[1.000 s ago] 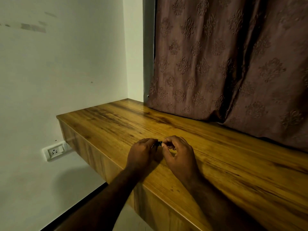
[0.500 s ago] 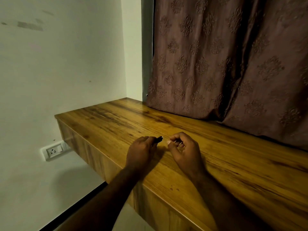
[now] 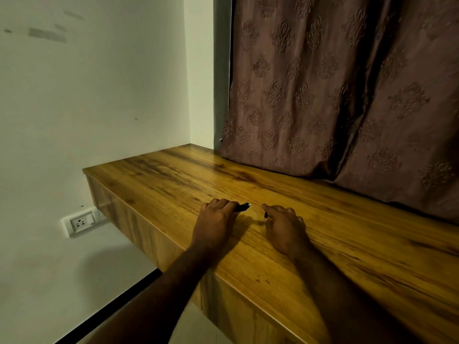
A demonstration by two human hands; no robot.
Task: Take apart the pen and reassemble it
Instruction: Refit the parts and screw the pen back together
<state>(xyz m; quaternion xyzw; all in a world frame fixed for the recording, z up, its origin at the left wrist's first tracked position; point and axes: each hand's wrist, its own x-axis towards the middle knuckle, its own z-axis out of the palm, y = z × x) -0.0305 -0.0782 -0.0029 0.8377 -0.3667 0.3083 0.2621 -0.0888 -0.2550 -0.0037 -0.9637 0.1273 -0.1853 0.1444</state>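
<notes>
Bare desk [image 3: 347,232] around both hands, front edge near; left hand [image 3: 216,219] grip clamped on pen [image 3: 242,207], right hand [image 3: 285,224] grip pinching small dark piece [image 3: 266,215]

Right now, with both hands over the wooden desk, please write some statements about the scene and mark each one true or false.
1. The left hand holds a dark pen. True.
2. The two hands touch each other. False: a gap of bare desk lies between them.
3. The right hand has a small dark piece at its fingertips. True.
4. A curtain hangs behind the desk. True.
5. The pen lies flat on the desk, untouched. False: it sticks out of the left grip.
6. The wall socket is above the desk. False: it is below desk level, at left.
</notes>
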